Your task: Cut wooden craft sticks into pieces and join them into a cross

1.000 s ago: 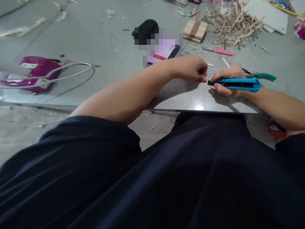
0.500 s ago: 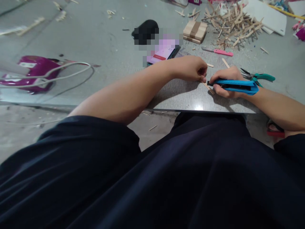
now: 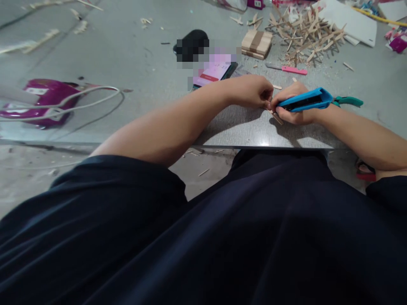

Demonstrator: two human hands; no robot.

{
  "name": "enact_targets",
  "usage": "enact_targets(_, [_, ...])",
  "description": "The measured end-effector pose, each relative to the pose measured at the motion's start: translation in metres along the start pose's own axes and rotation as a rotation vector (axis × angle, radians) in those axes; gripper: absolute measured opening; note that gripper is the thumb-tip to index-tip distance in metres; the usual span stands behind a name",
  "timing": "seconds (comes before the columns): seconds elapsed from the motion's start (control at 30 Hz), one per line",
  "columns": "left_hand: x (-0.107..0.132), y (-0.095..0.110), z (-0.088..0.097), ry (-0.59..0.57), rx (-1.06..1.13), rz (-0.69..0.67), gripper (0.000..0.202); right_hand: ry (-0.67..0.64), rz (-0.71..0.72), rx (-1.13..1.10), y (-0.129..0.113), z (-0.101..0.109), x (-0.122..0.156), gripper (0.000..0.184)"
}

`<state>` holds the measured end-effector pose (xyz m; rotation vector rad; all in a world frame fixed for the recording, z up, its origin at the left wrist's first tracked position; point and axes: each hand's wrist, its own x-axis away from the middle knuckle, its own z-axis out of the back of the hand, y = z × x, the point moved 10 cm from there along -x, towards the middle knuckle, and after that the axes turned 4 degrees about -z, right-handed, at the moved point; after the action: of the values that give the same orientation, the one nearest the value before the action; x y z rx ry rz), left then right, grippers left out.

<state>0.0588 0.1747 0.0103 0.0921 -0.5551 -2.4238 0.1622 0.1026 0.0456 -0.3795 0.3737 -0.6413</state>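
My left hand [image 3: 252,91] rests over the table with its fingertips pinched on a thin wooden craft stick [image 3: 278,120], whose near end pokes out toward the table's edge. In my right hand [image 3: 291,91] is a blue utility knife [image 3: 323,97], its rear end tilted up to the right. The knife's front is down at the craft stick, close beside my left fingertips. The blade itself is too small and too covered by fingers to make out. Behind my right wrist lie pliers with teal handles [image 3: 349,101], partly hidden.
A pink craft knife [image 3: 294,70] lies beyond my hands. Farther back are a banded stack of craft sticks [image 3: 257,41] and a heap of cut sticks [image 3: 310,38]. A phone [image 3: 219,70] and a dark rounded object [image 3: 195,40] lie left; a purple socket block [image 3: 51,97] with white cable is far left.
My right hand has moved slightly left and up, closer to my left fingertips. The utility knife has turned so its rear end points higher. My left hand still pinches the stick.
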Motion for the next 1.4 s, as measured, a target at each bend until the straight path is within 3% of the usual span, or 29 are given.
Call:
enact_targets(0.23, [-0.001, -0.005, 0.000, 0.013, 0.010, -0.015, 0.018, 0.024, 0.005, -0.018, 0.006, -0.005, -0.006, 0.012])
enact_targets(0.43, [0.002, -0.002, -0.002, -0.031, -0.008, 0.048, 0.014, 0.060, -0.089, -0.043, 0.011, -0.002, 0.010, 0.018])
enact_targets(0.6, [0.004, 0.004, 0.000, -0.015, -0.038, 0.031, 0.022, 0.031, -0.141, -0.100, 0.010, 0.002, 0.020, 0.023])
enact_targets(0.8, [0.007, 0.006, 0.000, -0.025, -0.006, 0.025, 0.029, 0.019, -0.104, -0.198, 0.000, 0.010, 0.019, 0.031])
enact_targets(1.03, [0.011, 0.019, -0.001, -0.008, -0.044, 0.020, 0.030, -0.018, -0.215, -0.341, 0.003, 0.009, 0.018, 0.031])
enact_targets(1.23, [0.016, 0.026, -0.001, 0.025, -0.100, 0.054, 0.045, -0.053, -0.459, -0.562, 0.028, -0.006, 0.021, 0.039])
enact_targets(1.4, [0.017, 0.030, -0.001, 0.042, -0.105, 0.039, 0.051, -0.030, -0.593, -0.576, 0.034, -0.010, 0.021, 0.045])
